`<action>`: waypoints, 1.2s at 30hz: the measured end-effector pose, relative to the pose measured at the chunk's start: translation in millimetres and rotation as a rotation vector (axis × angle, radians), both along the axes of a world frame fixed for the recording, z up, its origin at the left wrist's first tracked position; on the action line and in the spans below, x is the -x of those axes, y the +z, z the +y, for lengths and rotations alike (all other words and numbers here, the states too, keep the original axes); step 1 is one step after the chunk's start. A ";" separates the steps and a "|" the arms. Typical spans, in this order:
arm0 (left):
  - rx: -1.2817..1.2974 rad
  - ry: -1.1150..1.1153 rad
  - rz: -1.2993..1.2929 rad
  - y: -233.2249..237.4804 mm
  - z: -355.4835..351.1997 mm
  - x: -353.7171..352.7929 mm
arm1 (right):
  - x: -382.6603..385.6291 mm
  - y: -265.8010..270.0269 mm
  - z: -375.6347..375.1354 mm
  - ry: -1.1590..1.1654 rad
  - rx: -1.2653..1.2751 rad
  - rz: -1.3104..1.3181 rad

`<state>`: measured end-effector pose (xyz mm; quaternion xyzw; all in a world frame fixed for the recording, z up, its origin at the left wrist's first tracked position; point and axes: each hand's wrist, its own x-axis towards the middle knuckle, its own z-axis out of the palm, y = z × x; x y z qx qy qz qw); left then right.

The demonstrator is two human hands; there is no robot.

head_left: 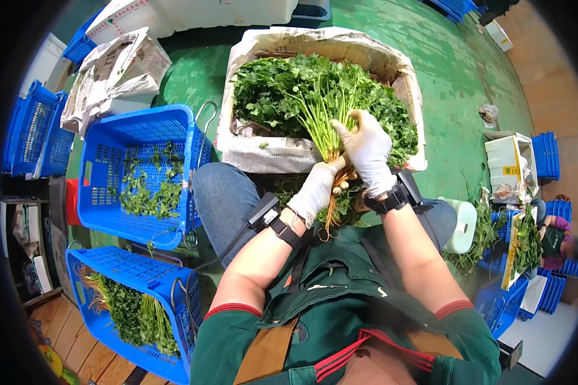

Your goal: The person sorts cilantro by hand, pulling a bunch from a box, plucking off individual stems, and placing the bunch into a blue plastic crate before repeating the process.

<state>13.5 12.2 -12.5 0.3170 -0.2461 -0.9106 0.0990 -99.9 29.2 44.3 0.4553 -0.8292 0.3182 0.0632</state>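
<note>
A bunch of leafy green herbs [324, 122] with pale green stems and brown roots is held upright between my hands. My left hand [316, 186], in a white glove, is closed round the base of the stems just above the roots. My right hand [367, 146], also gloved in white, has its thumb and fingers bent against the stems on the right side; its fingertips are partly hidden. Behind the bunch stands a box lined with newspaper [270, 154], full of similar greens [260, 93]. More greens lie below my hands, between my knees.
A blue basket [135, 228] with loose leaves stands at the left, above another blue basket [93, 321] of bunched herbs. Newspaper [119, 70] covers a box at the upper left. A co-worker [559, 242] is at the far right, near a green stool [461, 226].
</note>
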 end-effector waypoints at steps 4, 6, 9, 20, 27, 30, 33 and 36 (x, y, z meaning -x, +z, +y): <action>0.037 -0.005 -0.081 2.0 -1.1 1.5 | 11.6 -7.3 -9.1 -0.117 -0.319 -0.043; 0.023 -0.009 -0.089 10.0 -1.2 -0.4 | 13.0 -6.4 -9.4 -0.130 -0.345 -0.142; -0.205 0.073 -0.076 8.0 -0.8 4.9 | 16.5 -5.6 -2.8 -0.107 -0.373 -0.251; 0.129 0.132 -0.057 4.8 12.5 2.5 | -1.9 10.3 -11.0 0.239 -0.107 0.060; 0.016 0.339 -0.128 4.8 15.3 13.2 | 13.4 5.6 -40.0 0.082 -0.244 0.020; 0.110 0.292 -0.164 3.1 15.3 13.9 | 21.3 -2.5 -69.4 0.054 -0.223 0.137; 0.135 0.192 -0.171 2.3 9.7 9.7 | 30.7 -5.4 -87.7 0.022 -0.353 0.069; 0.111 0.207 -0.203 1.8 9.2 10.5 | 43.2 0.9 -78.5 0.054 -0.224 -0.236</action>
